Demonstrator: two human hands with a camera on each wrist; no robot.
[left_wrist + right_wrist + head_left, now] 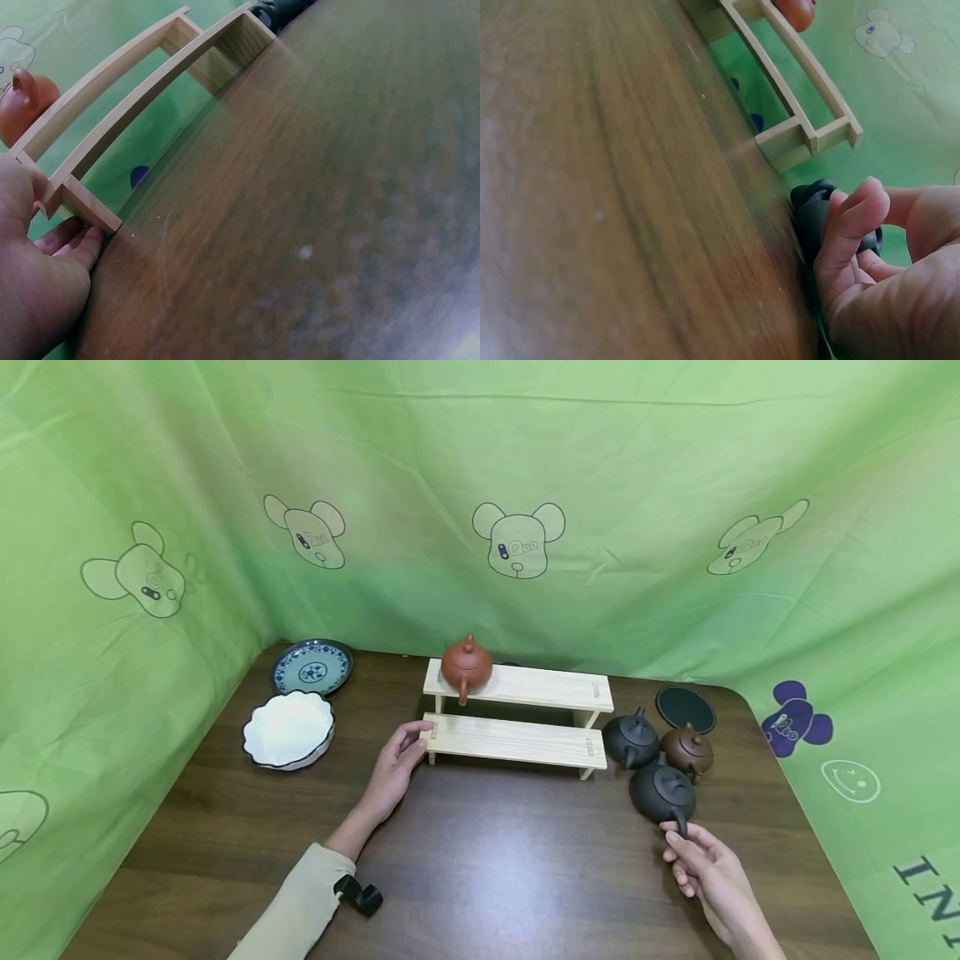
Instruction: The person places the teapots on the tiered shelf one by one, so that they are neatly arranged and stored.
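Observation:
A two-step wooden shelf stands at the back middle of the table, with a reddish-brown teapot on the left of its upper step. My left hand holds the left end of the lower step; the left wrist view shows fingers by its leg. On the right, my right hand pinches the handle of the nearest black teapot. Another black teapot and a dark brown teapot stand close behind it. In the right wrist view my hand partly hides the black teapot.
A white scalloped dish and a blue patterned plate lie at the back left. At the back right is a dark round plate. A green printed cloth hangs behind and beside the table.

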